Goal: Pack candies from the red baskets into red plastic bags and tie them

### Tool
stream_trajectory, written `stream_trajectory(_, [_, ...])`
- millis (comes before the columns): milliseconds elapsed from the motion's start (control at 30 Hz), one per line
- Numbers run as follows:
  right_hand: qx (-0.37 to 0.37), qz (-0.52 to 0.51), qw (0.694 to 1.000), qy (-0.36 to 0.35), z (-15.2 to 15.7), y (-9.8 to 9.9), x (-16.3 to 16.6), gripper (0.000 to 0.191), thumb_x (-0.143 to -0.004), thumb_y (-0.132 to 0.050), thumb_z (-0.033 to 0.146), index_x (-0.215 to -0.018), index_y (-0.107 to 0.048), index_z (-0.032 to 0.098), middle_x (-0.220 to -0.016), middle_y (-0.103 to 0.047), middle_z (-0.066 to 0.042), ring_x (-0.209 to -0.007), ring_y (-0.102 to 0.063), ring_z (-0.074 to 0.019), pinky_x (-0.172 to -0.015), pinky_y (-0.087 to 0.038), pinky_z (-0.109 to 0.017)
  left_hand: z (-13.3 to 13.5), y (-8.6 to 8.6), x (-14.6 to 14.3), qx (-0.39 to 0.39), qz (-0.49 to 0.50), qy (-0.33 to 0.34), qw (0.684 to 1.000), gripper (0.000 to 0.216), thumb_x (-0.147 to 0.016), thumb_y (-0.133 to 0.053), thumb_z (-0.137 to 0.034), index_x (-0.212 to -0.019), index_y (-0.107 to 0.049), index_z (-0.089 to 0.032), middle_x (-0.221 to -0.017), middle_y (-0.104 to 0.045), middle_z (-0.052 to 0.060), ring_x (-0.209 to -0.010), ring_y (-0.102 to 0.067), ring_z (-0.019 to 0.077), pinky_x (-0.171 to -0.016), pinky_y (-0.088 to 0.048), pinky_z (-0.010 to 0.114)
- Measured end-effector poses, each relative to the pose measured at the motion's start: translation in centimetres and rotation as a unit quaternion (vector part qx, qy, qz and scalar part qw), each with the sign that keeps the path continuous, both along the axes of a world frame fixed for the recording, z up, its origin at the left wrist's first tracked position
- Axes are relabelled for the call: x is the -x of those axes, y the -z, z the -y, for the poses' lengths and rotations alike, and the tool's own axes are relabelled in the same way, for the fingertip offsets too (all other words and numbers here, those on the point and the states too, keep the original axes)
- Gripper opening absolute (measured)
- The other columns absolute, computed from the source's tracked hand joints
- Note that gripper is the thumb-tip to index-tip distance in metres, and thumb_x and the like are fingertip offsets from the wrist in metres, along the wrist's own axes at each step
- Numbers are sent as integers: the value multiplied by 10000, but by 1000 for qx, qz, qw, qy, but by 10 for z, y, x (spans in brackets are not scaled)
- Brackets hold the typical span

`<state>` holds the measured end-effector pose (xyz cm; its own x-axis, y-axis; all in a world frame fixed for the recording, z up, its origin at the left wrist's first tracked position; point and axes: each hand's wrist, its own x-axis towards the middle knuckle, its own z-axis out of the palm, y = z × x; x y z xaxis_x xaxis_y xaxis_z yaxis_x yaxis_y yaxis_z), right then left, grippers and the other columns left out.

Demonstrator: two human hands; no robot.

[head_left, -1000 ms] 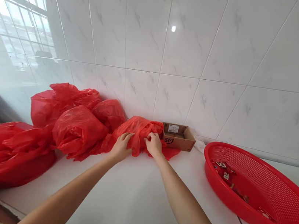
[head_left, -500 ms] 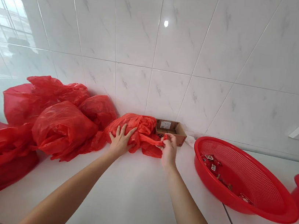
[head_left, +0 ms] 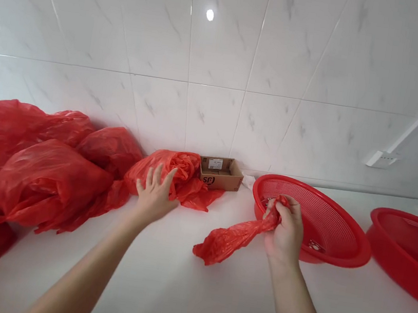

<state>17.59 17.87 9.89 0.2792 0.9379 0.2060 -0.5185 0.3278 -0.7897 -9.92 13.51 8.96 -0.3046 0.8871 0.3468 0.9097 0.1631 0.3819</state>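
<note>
My right hand (head_left: 287, 228) grips one end of a crumpled red plastic bag (head_left: 226, 243), which trails leftward over the white table. Behind that hand is a red perforated basket (head_left: 334, 223); small dark packets with white print lie in it, partly hidden by the hand. Fingers spread, my left hand (head_left: 154, 195) is in front of a bundle of red plastic bags (head_left: 180, 163) and holds nothing. Whether its fingertips touch the bundle I cannot tell. Right of the bundle stands an open cardboard box (head_left: 224, 181) with a white label inside.
Several large red plastic bags (head_left: 52, 176) are heaped on the left of the white table (head_left: 160, 284). A second red basket (head_left: 405, 256) stands at the right. White tiled wall (head_left: 214, 116) rises behind, with a power socket (head_left: 381, 159) on it.
A red bag has come away from the bundle in my right hand, which moved right to the front of the basket. My left hand no longer presses on the bundle. The view has turned right.
</note>
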Motion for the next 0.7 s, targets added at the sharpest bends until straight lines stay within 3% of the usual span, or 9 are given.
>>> stream_trajectory(100, [-1,-17,1000,21,6,-2,11,254,-697,-689,250,-919,-566,230,-751,-610,34,-705,-568,-114,-621,-445,-226,29,10,-70,-31,26,117,992,636,-807,-601,-414,-1402,-395,-319,-1477,-415,70,-1345,-398,286,-1080,-356,473])
stream_trajectory(133, [-8,-24,999,20,9,-3,15,255,-708,-695,260,-927,-569,231,-773,-616,29,-733,-576,-116,-651,-455,-233,35,20,-89,-33,46,150,987,644,-777,-633,-467,-1371,-436,-315,-1426,-470,74,-1283,-464,285,-1027,-418,448])
stream_trajectory(200, [-25,-26,999,13,16,-6,20,258,-732,-701,279,-949,-570,234,-809,-622,22,-769,-582,-117,-690,-462,-243,41,44,-110,-58,121,152,979,587,-739,-688,-439,-1294,-534,-329,-1334,-544,73,-1189,-521,313,-954,-452,474])
stream_trajectory(267, [-44,-9,999,18,20,-9,14,265,-753,-699,297,-977,-568,241,-825,-618,18,-793,-587,-124,-704,-464,-254,40,63,-105,-74,151,116,979,404,-842,-568,-369,-1240,-599,-303,-1288,-560,92,-1142,-534,308,-929,-451,481])
stream_trajectory(333, [-64,17,997,44,21,-10,-1,272,-760,-698,303,-992,-568,244,-832,-613,13,-811,-594,-136,-707,-469,-268,38,72,-81,-81,177,82,977,330,-916,-435,-351,-1144,-661,-274,-1201,-596,100,-1083,-564,284,-905,-465,455])
stream_trajectory(467, [-44,22,995,91,15,-4,-38,304,-712,-731,287,-968,-574,242,-830,-615,13,-760,-601,-134,-668,-481,-271,46,64,-41,-78,243,52,966,351,-937,-376,-414,-948,-680,-240,-1041,-653,79,-966,-630,247,-797,-517,381])
stream_trajectory(533, [-19,3,996,83,16,-1,-43,316,-697,-741,280,-963,-574,244,-830,-620,18,-749,-600,-126,-667,-484,-265,54,59,-50,-75,266,65,959,350,-937,-375,-438,-968,-662,-239,-1067,-650,76,-998,-626,240,-809,-520,369])
stream_trajectory(600, [-16,-11,998,58,21,-2,-34,301,-713,-734,280,-962,-568,245,-830,-624,24,-769,-600,-118,-694,-486,-257,60,59,-77,-61,278,119,951,329,-883,-500,-478,-1097,-638,-269,-1156,-633,67,-1075,-600,238,-882,-506,371])
stream_trajectory(700, [-30,-8,1000,-2,32,-9,-12,272,-757,-709,308,-972,-553,247,-852,-632,25,-796,-602,-117,-715,-485,-258,61,64,-122,-10,327,218,919,573,-713,-731,-467,-1253,-586,-337,-1330,-549,71,-1210,-517,287,-972,-457,425])
